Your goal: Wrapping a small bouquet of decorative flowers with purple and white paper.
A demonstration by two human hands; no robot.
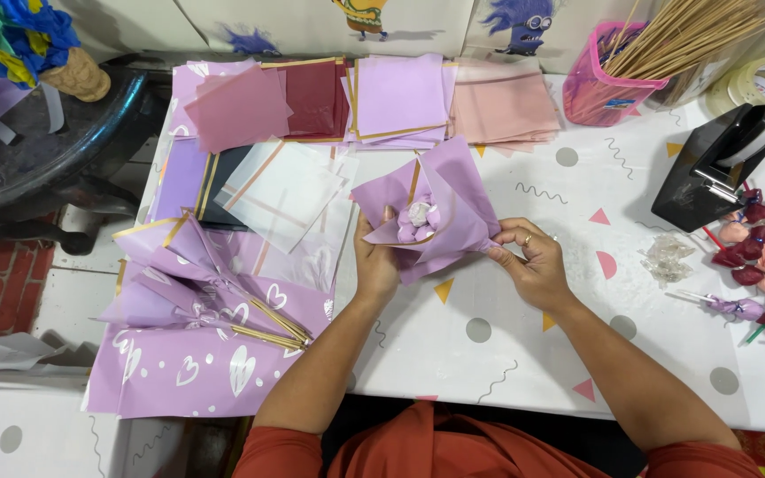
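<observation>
Head view: lilac wrapper (453, 199) hides both hands' fingers (511, 237) (partly).

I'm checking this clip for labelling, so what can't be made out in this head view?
- Left hand: its fingers are hidden behind the lilac wrap.
- Small flower: its stem is covered by the wrap.
- Tape dispenser: far end cut by the right edge.
- Skewers: tips cut by the top edge.
</observation>
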